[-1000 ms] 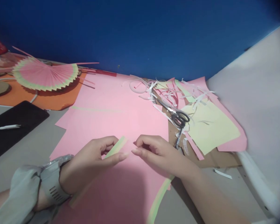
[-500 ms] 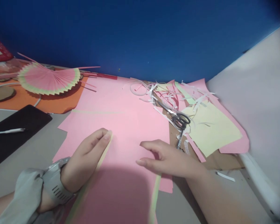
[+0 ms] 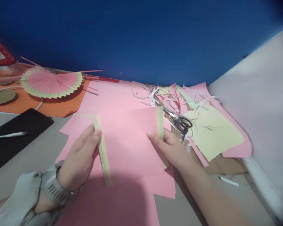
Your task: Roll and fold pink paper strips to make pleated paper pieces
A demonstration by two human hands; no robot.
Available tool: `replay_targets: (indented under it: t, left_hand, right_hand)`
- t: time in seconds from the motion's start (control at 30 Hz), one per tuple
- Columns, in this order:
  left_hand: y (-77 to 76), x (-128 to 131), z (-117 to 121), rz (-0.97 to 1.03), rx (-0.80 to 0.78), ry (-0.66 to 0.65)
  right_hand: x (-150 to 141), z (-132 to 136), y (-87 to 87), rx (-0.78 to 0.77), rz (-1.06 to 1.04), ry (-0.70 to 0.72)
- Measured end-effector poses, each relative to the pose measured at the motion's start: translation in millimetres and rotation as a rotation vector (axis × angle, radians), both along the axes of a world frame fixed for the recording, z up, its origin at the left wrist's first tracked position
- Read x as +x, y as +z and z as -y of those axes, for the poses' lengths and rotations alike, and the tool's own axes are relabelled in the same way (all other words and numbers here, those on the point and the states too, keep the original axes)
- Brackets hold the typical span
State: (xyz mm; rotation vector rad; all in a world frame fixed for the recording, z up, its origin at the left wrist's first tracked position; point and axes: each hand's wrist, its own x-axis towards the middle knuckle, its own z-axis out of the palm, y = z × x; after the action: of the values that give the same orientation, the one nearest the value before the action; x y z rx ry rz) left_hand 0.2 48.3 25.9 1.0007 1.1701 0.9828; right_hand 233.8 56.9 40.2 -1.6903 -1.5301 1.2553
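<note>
My left hand [image 3: 81,153] and my right hand [image 3: 171,146] hold a pink paper sheet with pale green edge strips [image 3: 129,138] by its two sides, spread flat above a larger pink sheet [image 3: 118,201]. The left thumb and fingers pinch the left green strip [image 3: 102,150]. The right fingers pinch the right green strip [image 3: 159,125]. A grey watch [image 3: 53,186] sits on my left wrist.
Black-handled scissors [image 3: 179,121] lie right of my right hand among white and pink paper scraps [image 3: 176,94]. A yellow sheet [image 3: 214,131] lies further right. A pleated pink fan [image 3: 52,83] rests on orange paper [image 3: 49,105] at the left, by a black slab [image 3: 14,131]. A blue wall stands behind.
The small folded paper once pinched between both hands has been opened out. My hands moved apart and away from me, each now holding one green-edged side.
</note>
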Motion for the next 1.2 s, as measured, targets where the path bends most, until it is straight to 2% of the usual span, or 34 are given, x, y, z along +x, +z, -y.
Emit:
replay_targets:
  t: [0.1,0.2,0.33,0.5,0.73,0.87,1.0,1.1,1.2]
  left_hand:
    - [-1.0,7,1,0.014,-0.02,-0.086]
    - [-3.3,8,1,0.02,-0.001,-0.027]
    - [-2.8,6,2,0.079,0.012,0.015]
    - [6.1,8,4,-0.111,-0.006,-0.025]
    - [3.4,6,2,-0.114,-0.044,0.044]
    - [1.0,5,2,-0.071,-0.039,0.024]
    - [0.3,3,1,-0.1,0.029,0.005]
    - [3.6,2,-3,-0.17,0.1,0.001]
    - [11.4,0,-7,-0.246,0.103,-0.044]
  right_hand:
    - [-5,0,-5.5,0.149,0.023,-0.096]
    - [-4,-1,-9.4,0.231,0.049,-0.14]
    - [3,-3,-11.8,0.247,0.061,-0.198]
    - [6,-5,-13.0,0.241,-0.03,-0.328]
    - [7,-6,-11.8,0.145,-0.222,-0.228]
    - [10,-7,-9.1,0.143,-0.188,-0.23]
    - [8,-9,-10.5,0.17,-0.179,-0.222]
    - [5,-12,-11.7,0.186,-0.306,-0.18]
    - [4,-12,-7.7,0.202,-0.361,-0.213]
